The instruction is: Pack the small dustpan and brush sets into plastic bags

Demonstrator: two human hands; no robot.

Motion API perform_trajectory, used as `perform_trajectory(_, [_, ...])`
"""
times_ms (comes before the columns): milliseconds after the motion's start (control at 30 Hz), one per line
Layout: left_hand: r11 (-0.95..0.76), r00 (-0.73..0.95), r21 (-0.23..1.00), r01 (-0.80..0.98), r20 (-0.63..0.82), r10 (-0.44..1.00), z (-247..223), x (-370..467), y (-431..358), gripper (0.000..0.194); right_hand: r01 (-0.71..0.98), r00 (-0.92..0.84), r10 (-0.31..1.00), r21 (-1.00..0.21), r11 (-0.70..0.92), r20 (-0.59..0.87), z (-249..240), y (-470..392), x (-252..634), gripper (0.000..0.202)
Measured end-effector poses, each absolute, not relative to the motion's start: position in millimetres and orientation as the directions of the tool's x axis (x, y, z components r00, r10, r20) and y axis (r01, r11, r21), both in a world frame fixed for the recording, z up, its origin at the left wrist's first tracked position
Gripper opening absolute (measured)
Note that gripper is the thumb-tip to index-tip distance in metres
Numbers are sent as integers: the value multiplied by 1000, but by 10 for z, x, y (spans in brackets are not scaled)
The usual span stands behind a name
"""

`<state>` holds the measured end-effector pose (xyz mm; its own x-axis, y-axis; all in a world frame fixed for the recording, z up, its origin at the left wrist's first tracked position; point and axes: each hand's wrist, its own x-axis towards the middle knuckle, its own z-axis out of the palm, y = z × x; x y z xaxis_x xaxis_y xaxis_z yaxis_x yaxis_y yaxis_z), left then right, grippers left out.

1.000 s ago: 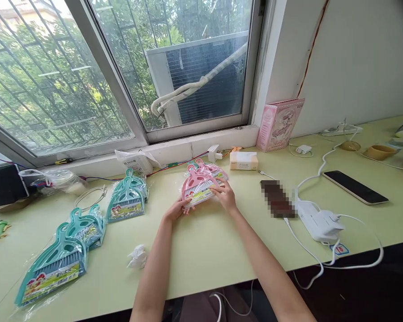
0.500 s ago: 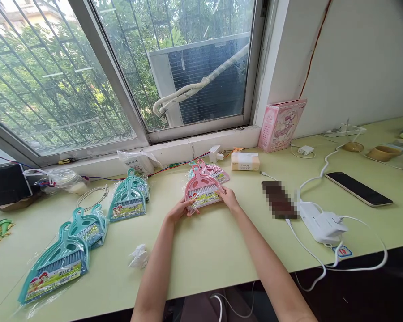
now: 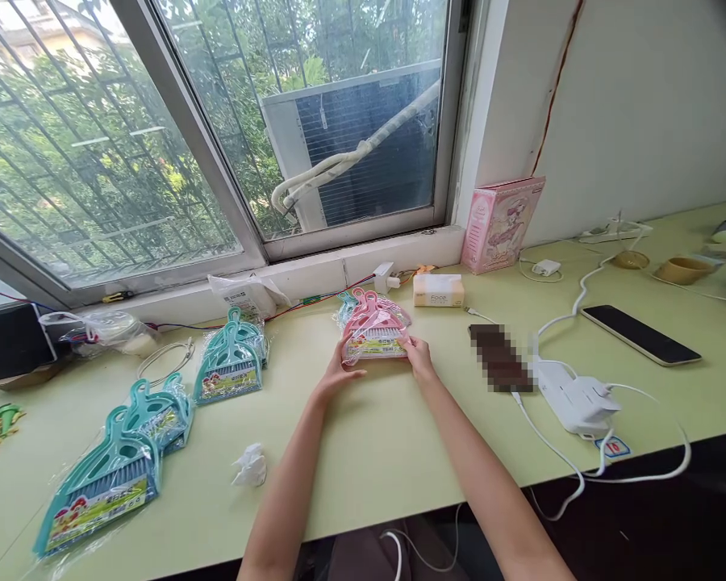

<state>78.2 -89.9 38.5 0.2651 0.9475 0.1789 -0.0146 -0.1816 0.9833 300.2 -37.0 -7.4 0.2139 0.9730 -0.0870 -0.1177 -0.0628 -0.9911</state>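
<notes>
A pink dustpan and brush set (image 3: 372, 327) in clear wrapping lies toward the back middle of the table, with a printed label across its brush. My left hand (image 3: 337, 371) holds its left edge, thumb stretched along the front. At the opposite edge, my right hand (image 3: 419, 355) grips the lower right corner. More sets are partly hidden behind it, including a teal one (image 3: 346, 300). To the left lie teal dustpan sets in a back group (image 3: 230, 359) and a front group (image 3: 106, 476), some overlapping.
Crumpled tissue (image 3: 251, 466) lies left of my forearms. Behind stand a tissue pack (image 3: 439, 290) and a pink box (image 3: 502, 226). On the right are a power strip (image 3: 572, 399) with trailing cables, a pixelated item (image 3: 501, 357) and a phone (image 3: 641, 334). A window runs along the back.
The pink set has shifted slightly right and back, over the sets behind it, and sits straighter. My left hand has moved right with it, its thumb now extended.
</notes>
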Motion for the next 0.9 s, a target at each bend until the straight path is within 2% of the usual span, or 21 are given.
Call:
perform_trajectory(133, [-190, 83, 967, 169, 178, 980, 294, 769, -811, 37, -106, 177, 981, -993, -57, -76, -79, -364, 2991, 37])
perform_trajectory(200, [-212, 32, 957, 196, 209, 977, 255, 753, -764, 27, -118, 159, 983, -991, -70, -88, -83, -364, 2972, 36])
perform_trajectory(267, [-228, -10, 957, 181, 234, 972, 228, 752, -733, 26, -129, 143, 985, -988, -81, -100, -85, -368, 2955, 37])
perform_trajectory(500, [-209, -253, 976, 62, 218, 942, 220, 871, -773, 33, -105, 71, 995, -993, -59, -67, -51, -398, 2900, 46])
perform_trajectory(567, [-210, -289, 977, 30, 210, 934, 230, 900, -797, 48, -100, 43, 998, -994, -48, -53, -43, -405, 2879, 48])
perform_trajectory(667, [-209, -318, 978, 3, 199, 927, 232, 905, -804, 84, -86, 28, 999, -996, -34, -37, -44, -410, 2862, 49])
perform_trajectory(733, [-136, -330, 990, -44, 114, 937, 224, 871, -784, 101, -61, 37, 999, -997, -37, -39, -50, -410, 2866, 48])
perform_trajectory(833, [79, -217, 985, -151, -111, 970, 215, 763, -738, 108, -1, 69, 996, -998, -57, -57, -44, -409, 2887, 46])
perform_trajectory(900, [190, -49, 971, -147, -199, 979, 214, 682, -714, 94, 26, 85, 995, -998, -61, -58, -20, -414, 2901, 45])
